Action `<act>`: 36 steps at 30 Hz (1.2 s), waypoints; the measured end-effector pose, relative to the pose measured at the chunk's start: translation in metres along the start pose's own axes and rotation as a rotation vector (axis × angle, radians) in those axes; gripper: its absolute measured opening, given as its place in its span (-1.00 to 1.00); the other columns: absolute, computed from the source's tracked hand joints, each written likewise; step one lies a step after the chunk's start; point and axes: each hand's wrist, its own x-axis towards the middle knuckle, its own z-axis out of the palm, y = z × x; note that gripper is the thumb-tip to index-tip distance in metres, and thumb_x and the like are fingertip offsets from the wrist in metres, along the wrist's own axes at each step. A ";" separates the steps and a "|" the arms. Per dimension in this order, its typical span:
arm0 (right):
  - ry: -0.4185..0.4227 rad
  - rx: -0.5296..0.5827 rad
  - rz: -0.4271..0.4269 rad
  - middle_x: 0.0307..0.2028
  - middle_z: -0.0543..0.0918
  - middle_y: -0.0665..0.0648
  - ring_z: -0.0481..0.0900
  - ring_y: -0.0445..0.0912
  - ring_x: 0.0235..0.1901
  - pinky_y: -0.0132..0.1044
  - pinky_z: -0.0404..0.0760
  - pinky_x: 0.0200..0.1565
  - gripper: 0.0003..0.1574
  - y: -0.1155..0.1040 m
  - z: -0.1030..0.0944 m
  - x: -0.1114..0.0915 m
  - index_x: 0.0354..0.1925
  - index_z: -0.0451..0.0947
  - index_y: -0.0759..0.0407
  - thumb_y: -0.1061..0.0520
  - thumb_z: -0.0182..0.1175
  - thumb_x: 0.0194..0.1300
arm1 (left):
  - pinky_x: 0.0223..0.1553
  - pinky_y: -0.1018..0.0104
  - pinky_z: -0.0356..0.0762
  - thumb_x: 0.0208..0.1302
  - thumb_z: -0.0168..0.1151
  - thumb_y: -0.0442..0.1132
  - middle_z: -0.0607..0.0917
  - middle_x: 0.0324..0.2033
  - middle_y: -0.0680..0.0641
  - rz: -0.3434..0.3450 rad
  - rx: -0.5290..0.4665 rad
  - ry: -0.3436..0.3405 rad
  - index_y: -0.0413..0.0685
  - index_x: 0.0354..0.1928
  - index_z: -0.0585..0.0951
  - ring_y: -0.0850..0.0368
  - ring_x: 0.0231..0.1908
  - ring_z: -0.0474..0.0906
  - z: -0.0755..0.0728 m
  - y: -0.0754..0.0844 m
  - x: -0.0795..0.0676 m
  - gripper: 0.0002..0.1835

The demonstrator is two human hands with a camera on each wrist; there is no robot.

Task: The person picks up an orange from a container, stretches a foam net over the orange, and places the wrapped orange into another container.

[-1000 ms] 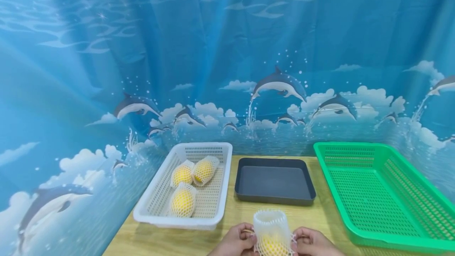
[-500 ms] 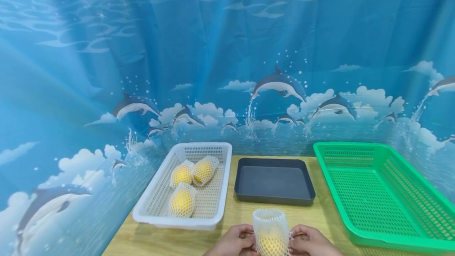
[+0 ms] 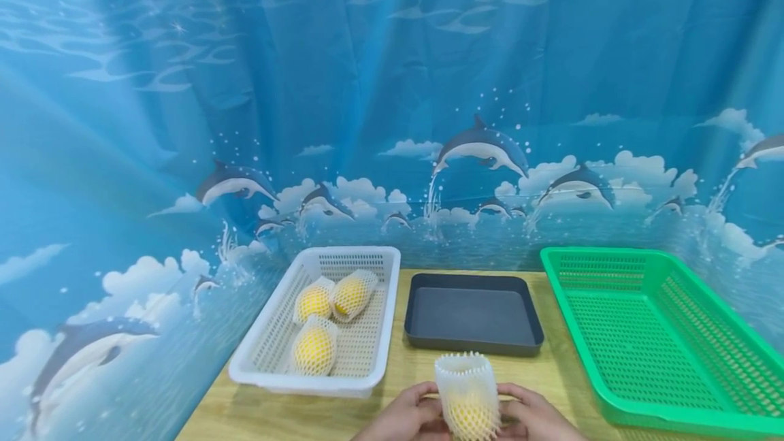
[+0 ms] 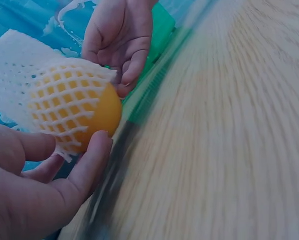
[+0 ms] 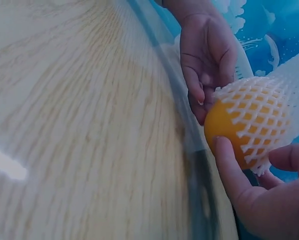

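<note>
A smooth yellow-orange round fruit (image 4: 109,112) sits in a white foam net sleeve (image 3: 467,380) at the table's near side. The sleeve stands upright, its frilled loose end open above the fruit. In both wrist views the fruit's lower end is bare below the net's edge. My left hand (image 3: 407,414) holds it from the left, one fingertip against the bare skin and the thumb by the net's edge. From the right, my right hand (image 3: 534,415) holds it the same way, a fingertip on the bare fruit (image 5: 222,125).
On the left, a white basket (image 3: 384,339) holds 3 more netted yellow fruits (image 3: 315,349). A dark grey tray (image 3: 474,312) lies just beyond my hands. To the right stands a green basket (image 3: 631,332). A dolphin-printed curtain (image 3: 380,121) hangs behind the wooden table (image 3: 257,414).
The netted fruit has risen slightly, and its sleeve tips a little. Both hands have moved in closer, fingers further under and behind it. Baskets and tray stay put.
</note>
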 end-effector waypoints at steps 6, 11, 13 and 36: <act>0.014 0.119 0.033 -0.14 0.62 0.15 0.68 0.12 -0.18 -0.02 0.67 -0.06 -0.30 -0.006 0.005 0.003 0.33 0.01 0.62 0.25 -0.06 0.37 | 0.02 -0.02 0.59 0.46 0.07 -0.20 0.64 -0.11 -0.17 0.037 -0.125 -0.064 -0.21 0.15 0.35 -0.10 -0.10 0.64 0.001 0.002 0.003 -0.66; 0.020 0.138 0.031 -0.12 0.59 0.17 0.68 0.09 -0.20 -0.05 0.67 -0.08 -0.21 -0.011 0.007 0.005 0.37 -0.20 0.63 0.26 -0.13 0.36 | 0.11 -0.04 0.51 0.44 0.07 -0.19 0.60 -0.02 -0.23 0.020 -0.253 -0.080 -0.13 0.18 0.35 -0.15 0.00 0.60 0.002 0.005 0.005 -0.65; 0.016 0.143 0.027 -0.15 0.58 0.16 0.67 0.04 -0.23 -0.08 0.68 -0.11 -0.21 -0.015 0.007 0.005 0.39 -0.17 0.59 0.23 -0.14 0.37 | 0.15 -0.04 0.48 0.44 0.06 -0.20 0.57 0.02 -0.25 0.032 -0.303 -0.097 -0.14 0.22 0.33 -0.15 0.03 0.58 0.002 0.007 0.007 -0.62; -0.039 0.184 -0.031 -0.13 0.53 0.13 0.63 -0.01 -0.18 -0.09 0.65 -0.03 -0.40 -0.026 0.008 0.008 0.32 0.09 0.50 0.13 -0.17 0.50 | 0.16 -0.08 0.46 0.47 0.00 0.03 0.51 0.07 -0.19 0.078 -0.335 -0.039 -0.12 0.22 0.37 -0.10 -0.01 0.59 0.012 0.021 0.014 -0.54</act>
